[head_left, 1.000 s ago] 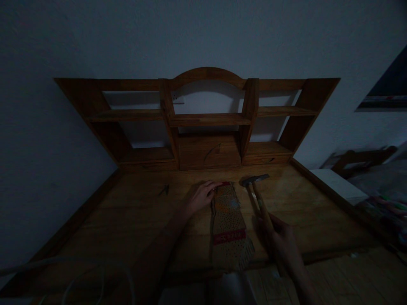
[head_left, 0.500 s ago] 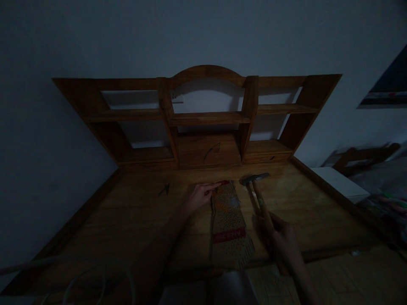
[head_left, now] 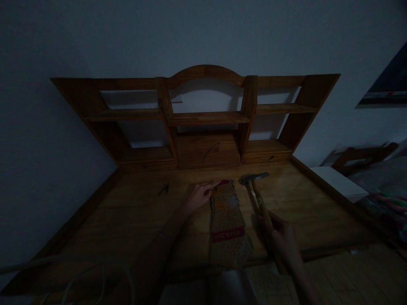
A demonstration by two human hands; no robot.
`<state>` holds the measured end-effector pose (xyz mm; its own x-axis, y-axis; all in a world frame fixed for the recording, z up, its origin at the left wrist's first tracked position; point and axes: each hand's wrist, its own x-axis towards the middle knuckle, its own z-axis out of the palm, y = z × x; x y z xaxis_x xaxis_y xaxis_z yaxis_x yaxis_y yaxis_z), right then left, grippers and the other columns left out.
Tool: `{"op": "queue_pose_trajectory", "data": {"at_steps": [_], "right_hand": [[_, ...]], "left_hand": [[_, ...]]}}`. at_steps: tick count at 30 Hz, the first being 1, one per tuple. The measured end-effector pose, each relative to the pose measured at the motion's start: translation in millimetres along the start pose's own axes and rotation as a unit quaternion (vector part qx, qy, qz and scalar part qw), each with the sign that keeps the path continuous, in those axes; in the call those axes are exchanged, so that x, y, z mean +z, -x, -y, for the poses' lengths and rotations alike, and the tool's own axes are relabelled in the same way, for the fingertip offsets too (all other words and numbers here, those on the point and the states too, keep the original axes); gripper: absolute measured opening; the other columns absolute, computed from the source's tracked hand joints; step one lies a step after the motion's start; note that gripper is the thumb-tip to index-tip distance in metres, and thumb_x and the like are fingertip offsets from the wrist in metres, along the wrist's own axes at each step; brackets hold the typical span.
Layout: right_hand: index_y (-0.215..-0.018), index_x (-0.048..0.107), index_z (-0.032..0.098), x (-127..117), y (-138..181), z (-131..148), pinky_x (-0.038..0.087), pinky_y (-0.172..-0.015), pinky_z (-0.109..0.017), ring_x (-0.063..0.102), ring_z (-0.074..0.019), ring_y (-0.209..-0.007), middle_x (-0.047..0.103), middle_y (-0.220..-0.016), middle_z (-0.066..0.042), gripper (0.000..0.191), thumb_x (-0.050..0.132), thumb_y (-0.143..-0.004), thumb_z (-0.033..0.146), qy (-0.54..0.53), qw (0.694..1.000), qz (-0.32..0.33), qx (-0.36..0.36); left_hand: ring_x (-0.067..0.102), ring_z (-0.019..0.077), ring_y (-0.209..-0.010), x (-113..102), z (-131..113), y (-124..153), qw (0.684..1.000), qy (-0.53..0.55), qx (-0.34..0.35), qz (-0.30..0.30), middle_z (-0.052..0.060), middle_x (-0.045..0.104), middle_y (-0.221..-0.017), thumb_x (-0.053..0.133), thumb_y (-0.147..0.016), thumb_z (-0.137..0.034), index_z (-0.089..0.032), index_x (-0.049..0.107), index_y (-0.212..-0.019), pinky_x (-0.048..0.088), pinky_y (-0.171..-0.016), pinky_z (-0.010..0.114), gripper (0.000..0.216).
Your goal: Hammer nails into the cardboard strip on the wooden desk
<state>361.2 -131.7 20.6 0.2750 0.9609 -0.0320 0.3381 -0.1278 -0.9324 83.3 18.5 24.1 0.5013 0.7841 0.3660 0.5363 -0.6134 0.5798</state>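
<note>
Pretty dark in here, so bear with me; closest to the camera, a pale cable-like loop [head_left: 57,258] crosses the lower left corner, with wood-look floor [head_left: 330,275] at the lower right; the right hand [head_left: 280,235] is wrapped round the wooden handle of a hammer [head_left: 262,205], head pointing away and low over the counter [head_left: 311,203], though I can't tell if the metal touches the wood; just left of that, the cardboard piece [head_left: 227,216] lies lengthwise on the counter, its near end by the front edge; it's got dark dots, a red band across the lower part, more red at the far end, and a ragged lower right side; the left hand [head_left: 199,197] is at its far left edge, index finger stretched to the red end and the other fingers curled; can't tell if it's pinching anything; further left, well apart from the cardboard, sits a small dark tool [head_left: 164,189], too dim to name; behind it all there's a wooden shelf unit [head_left: 208,119] with an arched top, a curved dark mark on its middle panel, and a plain wall [head_left: 203,34] at the back.
</note>
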Motion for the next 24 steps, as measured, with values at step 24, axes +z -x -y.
{"op": "queue_pose_trajectory", "data": {"at_steps": [24], "right_hand": [[-0.117,0.068,0.01,1.3,0.1,-2.9,0.045,-0.05,-0.024,0.065,-0.0227,-0.068,0.072,-0.077,-0.008,0.058,0.06,-0.081,0.055,0.005,1.0,-0.014,0.007]], "left_hand": [[0.069,0.017,-0.095,7.0,23.3,-7.9,0.991,0.125,-0.047,-0.029,0.003,0.072,-0.111,0.048,-0.086,-0.015,-0.022,0.067,-0.118,0.054,-0.087,0.029,0.038]]}}
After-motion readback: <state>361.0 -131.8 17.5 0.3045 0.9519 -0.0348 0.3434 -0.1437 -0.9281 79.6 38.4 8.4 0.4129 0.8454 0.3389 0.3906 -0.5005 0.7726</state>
